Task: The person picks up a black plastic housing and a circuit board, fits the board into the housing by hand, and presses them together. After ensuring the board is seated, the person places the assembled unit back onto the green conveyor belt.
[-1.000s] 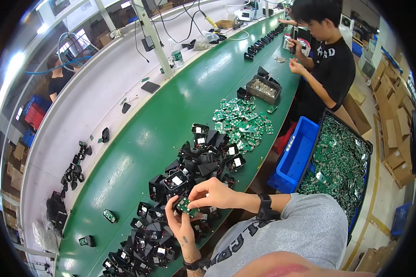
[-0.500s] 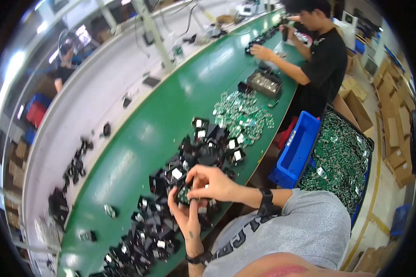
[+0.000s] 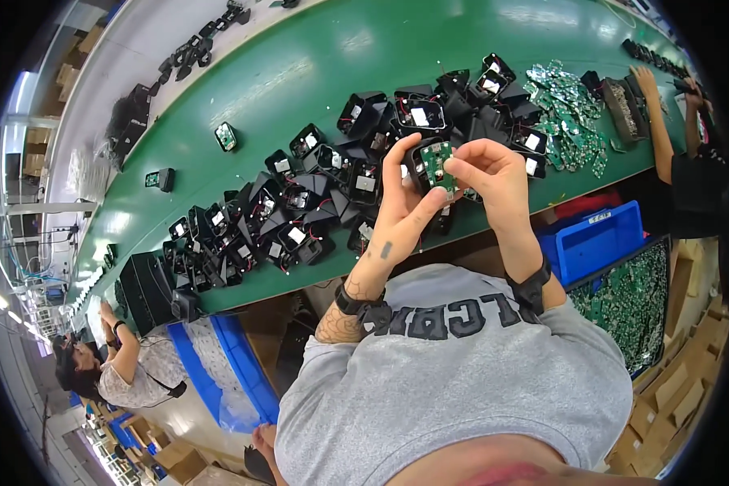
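Above the near edge of the green table, both my hands meet at one small piece. My left hand [image 3: 398, 212] wraps round a black plastic housing [image 3: 415, 160], its thumb on the lower end of a green circuit board [image 3: 436, 167]. The board lies against the housing's open side; whether it is fully seated I cannot tell. My right hand [image 3: 498, 176] pinches the board's right edge between thumb and fingers. Around and beyond my hands spreads a heap of black housings [image 3: 298, 198], many with white patches inside and some with red wires.
Loose green boards [image 3: 571, 113] are piled to the right, beside a dark box [image 3: 624, 113]. Below the table edge stand a blue bin [image 3: 595, 241] and a container of boards [image 3: 624, 312]. Co-workers' arms show at right [image 3: 660, 121] and left [image 3: 125, 348].
My view has swung so the table now runs across the top, with a co-worker visible at left. The board between my hands faces me more plainly; both hands still grip the piece.
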`<action>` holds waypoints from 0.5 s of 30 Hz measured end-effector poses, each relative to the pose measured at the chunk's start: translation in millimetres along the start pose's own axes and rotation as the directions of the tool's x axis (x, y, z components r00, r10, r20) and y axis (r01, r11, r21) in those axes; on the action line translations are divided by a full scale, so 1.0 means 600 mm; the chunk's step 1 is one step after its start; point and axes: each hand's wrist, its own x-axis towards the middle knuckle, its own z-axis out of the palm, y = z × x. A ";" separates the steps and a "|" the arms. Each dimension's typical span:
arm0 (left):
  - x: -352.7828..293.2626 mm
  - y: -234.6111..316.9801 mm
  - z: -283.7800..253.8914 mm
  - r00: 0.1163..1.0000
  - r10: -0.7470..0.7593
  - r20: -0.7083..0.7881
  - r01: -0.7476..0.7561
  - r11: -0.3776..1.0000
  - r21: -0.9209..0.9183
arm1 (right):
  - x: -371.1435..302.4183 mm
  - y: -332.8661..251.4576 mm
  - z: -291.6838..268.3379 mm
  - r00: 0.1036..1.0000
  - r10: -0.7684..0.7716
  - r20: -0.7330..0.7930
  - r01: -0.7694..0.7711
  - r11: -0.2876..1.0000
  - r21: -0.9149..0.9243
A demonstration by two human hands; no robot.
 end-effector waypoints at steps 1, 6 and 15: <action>-0.002 0.000 0.001 1.000 -0.007 0.009 0.007 0.999 -0.035 | -0.002 0.001 0.004 0.999 -0.044 -0.018 0.043 0.997 -0.067; -0.005 -0.009 0.001 0.999 0.030 0.027 -0.030 0.999 0.011 | -0.013 -0.016 0.021 0.997 -0.081 -0.019 0.075 0.975 -0.209; 0.000 -0.001 0.001 0.997 -0.070 0.023 0.072 0.996 -0.060 | 0.015 0.002 0.007 0.968 -0.220 0.121 0.245 0.934 -0.260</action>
